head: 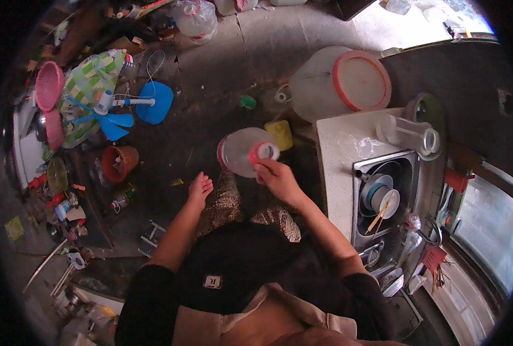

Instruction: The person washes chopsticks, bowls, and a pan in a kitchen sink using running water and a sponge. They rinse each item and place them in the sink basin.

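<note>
My right hand (280, 179) grips the pink-red ring or handle (253, 152) at the neck of a translucent plastic jug (238, 151) in front of my legs. The jug leans with its whitish round mouth or cap (268, 151) to the right; whether it is capped I cannot tell. A second reddish band circles its far left end. My left hand (201, 188) hangs to the left of the jug, apart from it, holding nothing, with its fingers loosely spread. Just behind the jug on the right sits a yellow plastic container (279, 135).
Right of me, a countertop (336, 151) holds a sink (358, 225) with stacked bowls (384, 201) and chopsticks. A big translucent drum (312, 86) with a red-rimmed lid stands beyond. Leftward are a blue fan (105, 116), a reddish basket (120, 162) and an oil bottle (124, 198).
</note>
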